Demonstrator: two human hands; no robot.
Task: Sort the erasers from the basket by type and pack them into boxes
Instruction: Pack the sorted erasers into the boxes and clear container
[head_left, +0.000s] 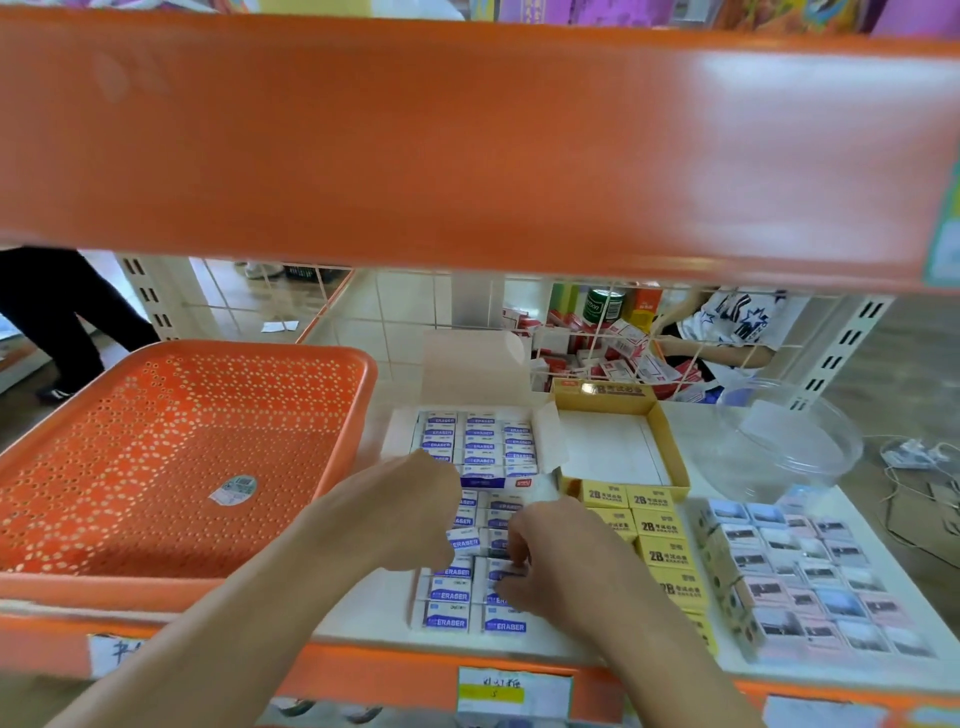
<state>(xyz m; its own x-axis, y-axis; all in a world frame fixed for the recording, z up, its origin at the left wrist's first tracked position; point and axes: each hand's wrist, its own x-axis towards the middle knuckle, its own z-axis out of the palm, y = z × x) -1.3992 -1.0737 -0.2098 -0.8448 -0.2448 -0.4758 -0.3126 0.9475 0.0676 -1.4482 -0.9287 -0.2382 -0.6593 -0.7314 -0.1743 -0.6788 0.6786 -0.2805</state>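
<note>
Both of my arms reach out low over the white shelf (363, 613). My left hand (410, 512) is on the left, with its back to me and its fingers bent down over the loose erasers (449, 618). Its fingertips are hidden, so I cannot tell if it holds one. My right hand (550, 551) is just beside it. Its fingers are curled and pinch one blue eraser (503, 574) in the middle of the rows.

These loose erasers are blue and white and lie flat in rows right under my hands. Just behind them sits the white box (400, 436) with its lid flap up. More blue and white erasers are packed in it in three neat rows.

Next to it on the right is the yellow box (675, 457), and I can see its white bottom. In front of that box lie the yellow erasers (660, 530) in a line. Farther right are the picture erasers (810, 577), pink and pale blue, packed close together.

On the left sits the big orange basket (182, 447) with a sticker (234, 488) in it. It touches the shelf's front edge.

At the back right stands a clear bowl (789, 441). Behind the wire wall (395, 312) another person (727, 332) is busy with red and white packs. Above it all, the orange top shelf (467, 145) fills my view.
</note>
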